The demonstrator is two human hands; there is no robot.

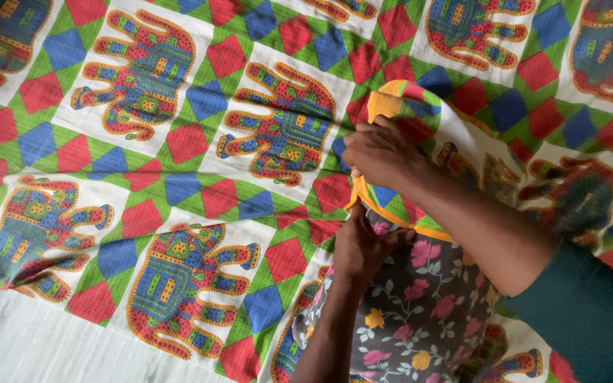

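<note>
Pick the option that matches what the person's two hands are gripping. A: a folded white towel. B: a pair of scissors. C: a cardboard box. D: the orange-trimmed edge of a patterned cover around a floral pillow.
D: both the right hand and the left hand pinch the orange-trimmed edge of the elephant-print cover, with the floral pillow at its opening.

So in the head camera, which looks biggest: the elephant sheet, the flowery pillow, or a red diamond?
1. Elephant sheet, filling most of the view.
2. Flowery pillow, partly hidden by the cover and arms.
3. Red diamond, far smaller.
</note>
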